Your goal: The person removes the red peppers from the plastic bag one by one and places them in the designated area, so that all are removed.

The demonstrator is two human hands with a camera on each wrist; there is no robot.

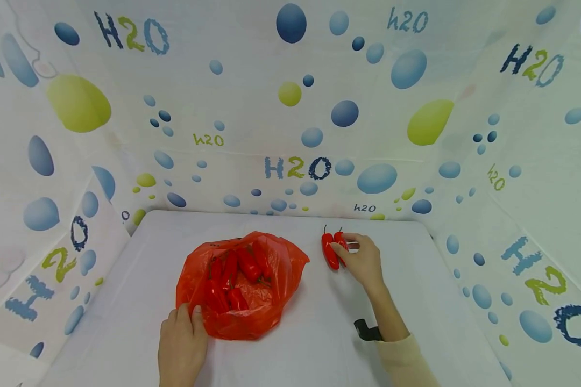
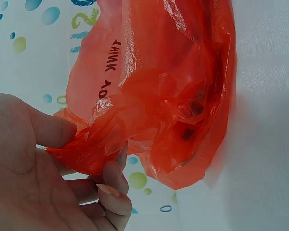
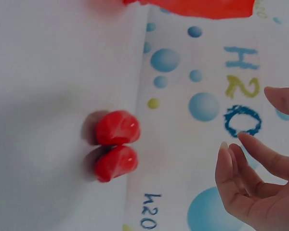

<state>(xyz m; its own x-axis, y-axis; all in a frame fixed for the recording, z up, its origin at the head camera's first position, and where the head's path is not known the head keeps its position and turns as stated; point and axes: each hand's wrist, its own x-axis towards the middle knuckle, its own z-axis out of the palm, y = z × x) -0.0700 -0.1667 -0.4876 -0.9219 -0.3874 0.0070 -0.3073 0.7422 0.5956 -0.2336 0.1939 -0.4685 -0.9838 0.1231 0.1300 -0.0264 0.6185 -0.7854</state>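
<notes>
An open red plastic bag (image 1: 276, 317) lies on the white table, with several red chili peppers (image 1: 216, 290) inside. My left hand (image 1: 181, 344) pinches the bag's near-left edge; the left wrist view shows the bag's film (image 2: 94, 154) between thumb and fingers. Right of the bag, two red peppers lie side by side, a left one (image 1: 329, 251) and a right one (image 1: 339, 237). My right hand (image 1: 365, 263) hovers by the right one, partly covering it in the head view. In the right wrist view its fingers (image 3: 274, 161) are parted, with nothing between them and apart from both peppers.
The white table (image 1: 290, 365) ends at a back edge against a printed cloth (image 1: 252, 107) with blue and green drops and H2O lettering. The same cloth hangs on both sides. A black wrist mount (image 1: 367, 330) sits on my right wrist.
</notes>
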